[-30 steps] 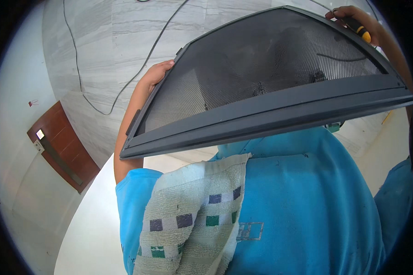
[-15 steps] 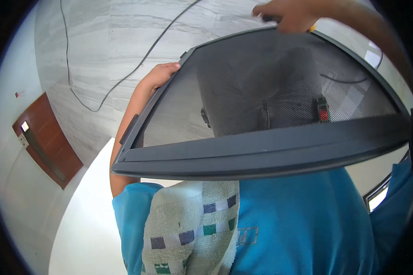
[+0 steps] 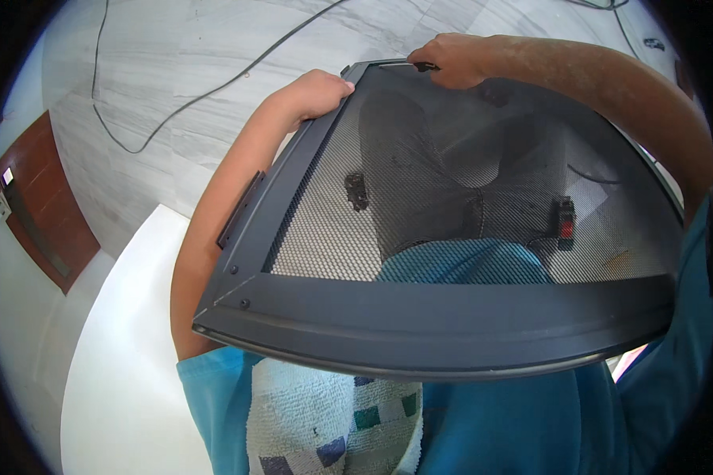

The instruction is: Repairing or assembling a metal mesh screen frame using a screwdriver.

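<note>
A dark grey framed mesh screen (image 3: 467, 321) is tilted in front of my body, its wide near bar close to my chest. My left hand (image 3: 318, 93) is closed around the far part of its left side, with the thumb over the edge. At the far edge, my right hand (image 3: 458, 60) holds a thin tool with a dark part (image 3: 426, 66) and a slim shaft lying along the frame. Its exact kind is hard to make out. My right forearm crosses above the mesh. Two screws show at the near left corner, and a dark bracket (image 3: 242, 210) sits on the left side.
Under the screen are my dark trousers, seen through the mesh, with two small black parts, one with red. A towel (image 3: 309, 412) hangs on my blue shirt. A white surface (image 3: 127, 348) is at left, a black cable (image 3: 230, 83) on the marble floor, a brown door (image 3: 47, 206) beyond.
My right hand has come left and down onto the screen's far edge. The screen has tilted, so more mesh faces up. My left hand has shifted right and slightly farther away with the frame.
</note>
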A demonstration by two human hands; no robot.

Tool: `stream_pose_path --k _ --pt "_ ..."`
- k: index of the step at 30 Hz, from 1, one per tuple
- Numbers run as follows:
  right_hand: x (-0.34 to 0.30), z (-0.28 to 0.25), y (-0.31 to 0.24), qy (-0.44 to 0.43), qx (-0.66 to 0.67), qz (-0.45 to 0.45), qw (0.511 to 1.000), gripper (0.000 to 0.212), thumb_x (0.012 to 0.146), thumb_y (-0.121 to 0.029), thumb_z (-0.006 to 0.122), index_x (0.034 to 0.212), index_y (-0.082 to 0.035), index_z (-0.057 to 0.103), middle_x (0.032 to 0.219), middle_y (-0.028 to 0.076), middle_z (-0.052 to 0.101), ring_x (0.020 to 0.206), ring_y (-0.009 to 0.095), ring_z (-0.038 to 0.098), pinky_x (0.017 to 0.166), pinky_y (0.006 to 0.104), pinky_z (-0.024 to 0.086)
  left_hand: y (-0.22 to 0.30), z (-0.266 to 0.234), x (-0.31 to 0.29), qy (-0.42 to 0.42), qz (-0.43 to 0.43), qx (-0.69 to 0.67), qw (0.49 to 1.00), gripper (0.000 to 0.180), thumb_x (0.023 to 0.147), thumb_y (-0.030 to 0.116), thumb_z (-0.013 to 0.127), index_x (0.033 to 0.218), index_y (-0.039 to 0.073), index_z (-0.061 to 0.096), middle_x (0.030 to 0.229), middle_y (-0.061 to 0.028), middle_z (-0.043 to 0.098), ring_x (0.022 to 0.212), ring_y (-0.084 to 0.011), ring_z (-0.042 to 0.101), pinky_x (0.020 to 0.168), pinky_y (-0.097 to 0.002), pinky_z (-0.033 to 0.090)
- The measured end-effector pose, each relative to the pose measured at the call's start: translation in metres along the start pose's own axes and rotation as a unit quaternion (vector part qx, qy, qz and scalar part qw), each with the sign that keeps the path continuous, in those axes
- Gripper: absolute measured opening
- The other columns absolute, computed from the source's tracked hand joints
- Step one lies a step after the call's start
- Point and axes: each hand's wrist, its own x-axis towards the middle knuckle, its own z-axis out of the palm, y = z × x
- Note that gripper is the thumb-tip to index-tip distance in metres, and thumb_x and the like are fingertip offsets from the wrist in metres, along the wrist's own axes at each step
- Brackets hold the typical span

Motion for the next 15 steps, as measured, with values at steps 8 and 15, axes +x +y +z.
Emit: stream_pose_path --k 8,15 --pt "0.036 -0.008 -0.040 -0.042 -0.101 0.041 0.993 0.030 0.074 -0.002 0.050 0.103 0.000 0.061 0.093 0.019 0.065 0.089 0.032 0.064 0.076 0.0428 0.051 0.001 0.002 -0.001 0.010 0.009 0.000 1.000 0.035 0.090 0.027 0.051 0.108 0.000 0.064 0.093 -0.0147 0.065 0.077 -0.0213 0.061 0.064 -0.0360 0.049" --pt "0.049 -0.024 -0.070 -0.035 -0.120 0.018 0.992 0.024 0.070 0.001 0.053 0.092 0.003 0.064 0.087 0.020 0.065 0.083 0.033 0.065 0.066 0.0411 0.053 0.011 0.000 -0.006 -0.027 -0.026 0.037 0.999 0.036 0.091 0.024 0.048 0.116 0.001 0.060 0.102 -0.0128 0.065 0.090 -0.0216 0.062 0.080 -0.0333 0.049"
